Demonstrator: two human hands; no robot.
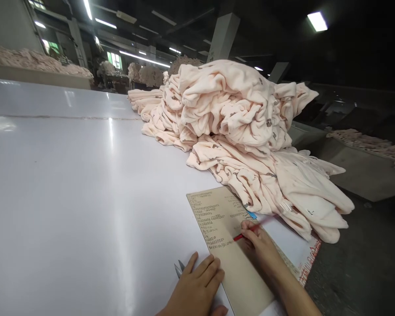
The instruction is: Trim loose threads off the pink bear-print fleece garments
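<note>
The card, a tan sheet with rows of small writing on its upper half, lies flat on the white table in the lower middle of the frame, one long edge running down toward the bottom. It sits square in front of the person — a placement that seems to suit writing on it.

The right hand, at the lower right, is closed around a red pen whose tip touches the card just below the written lines; the fingers pinch it near the point, and the wrist rests on the card. The left hand, at the bottom centre, lies palm down with fingers spread and loosely flat, fingertips touching the card's left edge — it looks to be steadying the sheet. It grips nothing. Just beside those fingertips, two metal tips of scissors poke out from under the hand.

Behind the card, in the centre right of the frame, a big heap of pale pink clothes with small dark prints slumps over the table's right edge; its lowest folds touch the card's upper corner. More such heaps stand at the upper left, well apart.
</note>
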